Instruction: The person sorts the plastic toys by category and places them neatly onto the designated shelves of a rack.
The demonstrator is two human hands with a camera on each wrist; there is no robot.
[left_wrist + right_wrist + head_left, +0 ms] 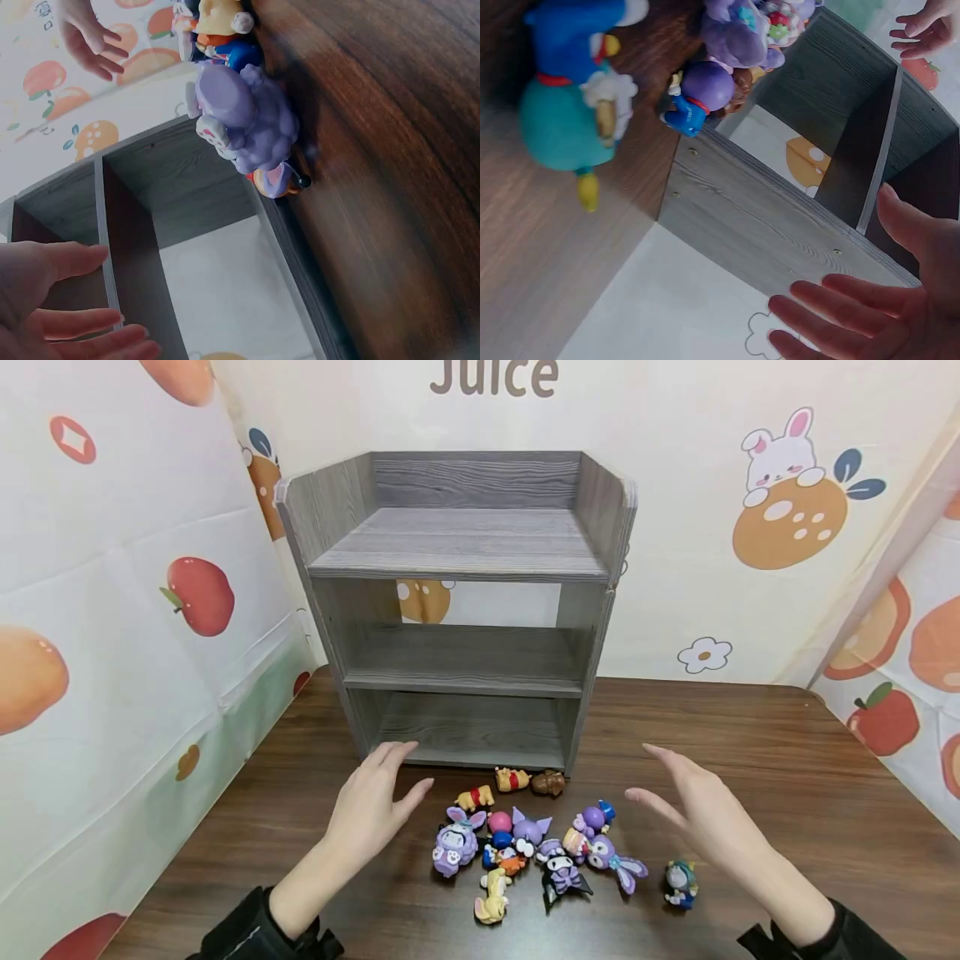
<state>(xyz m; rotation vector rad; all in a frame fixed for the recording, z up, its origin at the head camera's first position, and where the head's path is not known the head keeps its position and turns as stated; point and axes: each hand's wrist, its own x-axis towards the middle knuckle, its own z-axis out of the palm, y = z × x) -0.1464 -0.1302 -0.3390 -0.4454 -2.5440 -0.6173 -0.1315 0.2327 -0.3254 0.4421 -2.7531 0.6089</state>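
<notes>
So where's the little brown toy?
The head view shows the brown toy just in front of the grey shelf, near its right side, just right of a yellow-and-red toy.

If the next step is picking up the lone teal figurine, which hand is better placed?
Probably the right hand: it is empty and nearer the teal figurine; the left hand is across the figurine cluster.

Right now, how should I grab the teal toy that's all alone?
Probably pinch the teal toy by its round teal part, coming from above with your right hand: that part bulges, and the toy sits apart from the other toys, leaving room on both sides.
</notes>
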